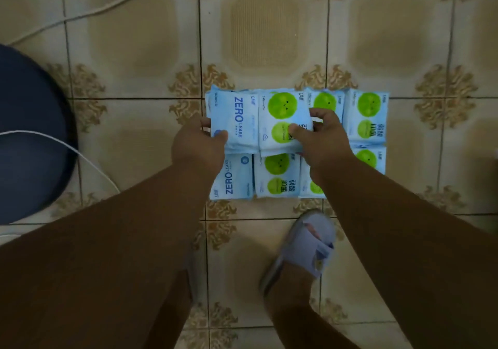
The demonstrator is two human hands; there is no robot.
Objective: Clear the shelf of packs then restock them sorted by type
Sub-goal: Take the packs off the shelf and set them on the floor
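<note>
Several light blue packs lie in two rows on the tiled floor [134,133]. My left hand [199,143] grips a stack of blue "ZERO LEAKS" packs [237,122] at the back left, thumb on top. My right hand [320,138] pinches a pack with green circles [283,114] beside it, lifted a little over the row. Another ZERO LEAKS pack [231,178] and a green-circle pack [277,178] lie in the near row. More green-circle packs [367,116] lie at the right, partly hidden by my right arm.
A dark blue round object [29,133] stands at the left with a white cable [80,157] running over it and across the floor. My foot in a light purple slipper [307,246] stands just in front of the packs.
</note>
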